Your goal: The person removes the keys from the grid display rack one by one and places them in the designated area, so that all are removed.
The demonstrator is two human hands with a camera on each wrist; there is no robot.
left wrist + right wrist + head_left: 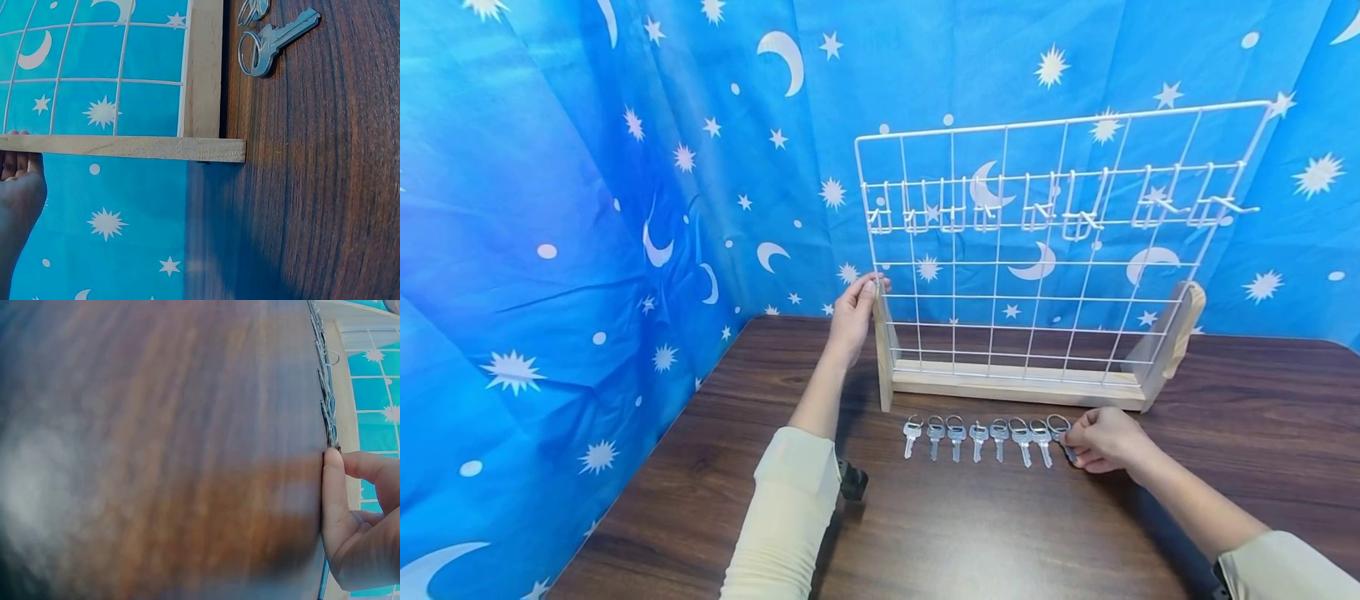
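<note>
At the top of the left wooden side post (883,367) of a wire grid rack (1037,297), my left hand (852,321) grips the wood. The left wrist view shows its fingers (24,164) bent against that post. Low over the table, my right hand (1108,439) pinches the rightmost key (1069,452), whose split ring pokes out on the left. In the right wrist view the thumb (335,487) and forefinger meet at the end of the row, largely hiding this key. Several silver keys (977,442) with rings lie in line before the rack's wooden base (1015,390).
White hooks (988,215) hang along the grid's upper bars, with the two at the right sticking out furthest. The dark wooden table (970,533) carries everything. Behind and to the left hangs a blue curtain (715,200) with moons and stars.
</note>
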